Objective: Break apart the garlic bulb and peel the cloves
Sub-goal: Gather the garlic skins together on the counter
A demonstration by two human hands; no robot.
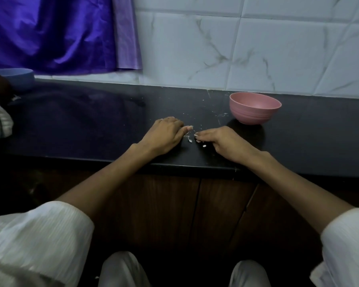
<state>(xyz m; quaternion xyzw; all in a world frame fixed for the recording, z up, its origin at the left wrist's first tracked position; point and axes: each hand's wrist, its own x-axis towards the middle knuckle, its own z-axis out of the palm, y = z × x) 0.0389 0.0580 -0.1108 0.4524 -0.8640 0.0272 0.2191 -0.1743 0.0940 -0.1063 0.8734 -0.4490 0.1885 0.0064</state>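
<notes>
Dark table [91, 125], tiled wall behind. Left hand [164, 135] curled, contents hidden; right hand [222, 141] fingers bent onto garlic skin scraps [190, 139] near front edge. Cloves unseen. Likely late peeling or cleanup; next, gather scraps. Pink bowl [255, 108] behind.

Bare forearms below wide, white, finely ribbed fabric sleeves [39, 230]; matching pale trousers [120, 270] at bottom edge

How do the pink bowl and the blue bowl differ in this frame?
The pink bowl stands in full view on the counter, to the right of the hands; the blue bowl sits at the far left, partly cut off by something dark in front. The pink bowl is nearer the garlic skin scraps; the blue one is far from them. Both are upright, round bowls.
</notes>
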